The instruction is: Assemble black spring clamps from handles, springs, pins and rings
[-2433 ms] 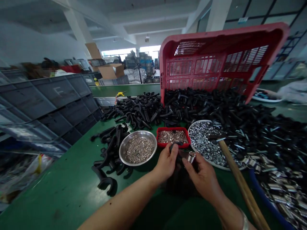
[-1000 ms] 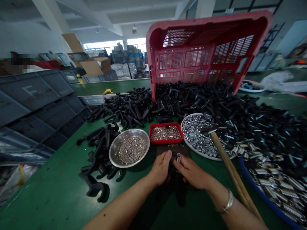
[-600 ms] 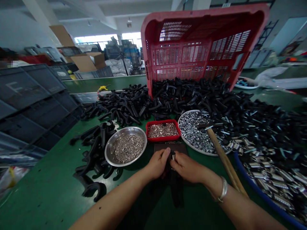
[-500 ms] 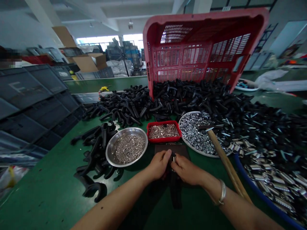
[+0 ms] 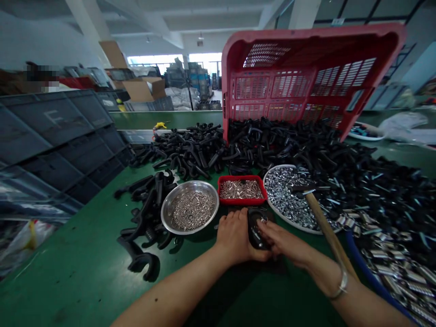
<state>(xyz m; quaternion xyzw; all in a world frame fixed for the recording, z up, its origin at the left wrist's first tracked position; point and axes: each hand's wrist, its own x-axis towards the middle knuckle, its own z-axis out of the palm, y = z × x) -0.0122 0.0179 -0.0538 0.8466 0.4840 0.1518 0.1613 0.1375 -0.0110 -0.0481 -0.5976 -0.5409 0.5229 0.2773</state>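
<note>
My left hand is closed around a black plastic part, thumb along its near end. My right hand presses closed fingers against the same part from the right, and a small glint of metal shows at its fingertips, too small to name. The part is held just above the table, beyond my wrists; its underside is hidden by the hands. Beyond it stands a red tray of small metal pins. A steel bowl of tiny metal pieces sits to the left. On the right, a white dish holds shiny metal rings.
A hammer lies across the white dish, handle toward me. Black hooked parts are heaped behind and left. A tipped red crate stands at the back. Metal springs fill a blue-rimmed container at right. Grey bins are stacked left.
The black part has been turned over and no longer hangs down toward me. My left hand now lies flatter over its side, and the spring seen between my fingers is out of sight.
</note>
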